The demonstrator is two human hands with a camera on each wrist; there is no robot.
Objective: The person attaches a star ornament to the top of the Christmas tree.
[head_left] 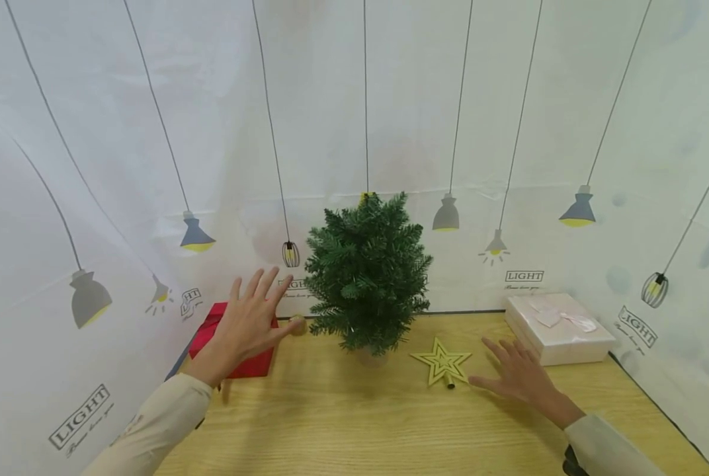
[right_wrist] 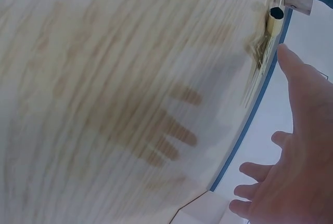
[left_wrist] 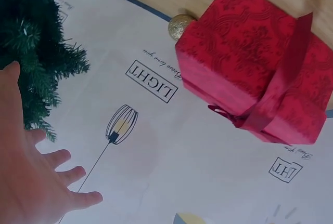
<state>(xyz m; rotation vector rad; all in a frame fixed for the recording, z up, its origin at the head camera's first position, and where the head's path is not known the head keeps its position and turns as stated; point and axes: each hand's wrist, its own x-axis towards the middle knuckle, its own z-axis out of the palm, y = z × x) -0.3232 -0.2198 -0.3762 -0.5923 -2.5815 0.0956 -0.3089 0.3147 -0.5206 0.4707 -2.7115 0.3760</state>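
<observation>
My left hand (head_left: 247, 324) hovers with spread fingers over a red gift box (head_left: 253, 367), holding nothing. In the left wrist view the same red box (left_wrist: 255, 57) shows a ribbon and bow, with a small gold ball (left_wrist: 180, 26) beside it. A small green artificial Christmas tree (head_left: 369, 271) stands between my hands on a pale base. To its right, a gold star tree topper (head_left: 442, 362) lies flat on the table, its hollow socket toward me. My right hand (head_left: 518, 373), fingers spread and holding nothing, is just right of the star and casts a shadow in the right wrist view.
A pale pink gift box (head_left: 559, 330) with a bow sits at the back right of the wooden table (head_left: 342, 423). White sheeting printed with hanging lamps (head_left: 331, 99) rises behind the table and along both sides.
</observation>
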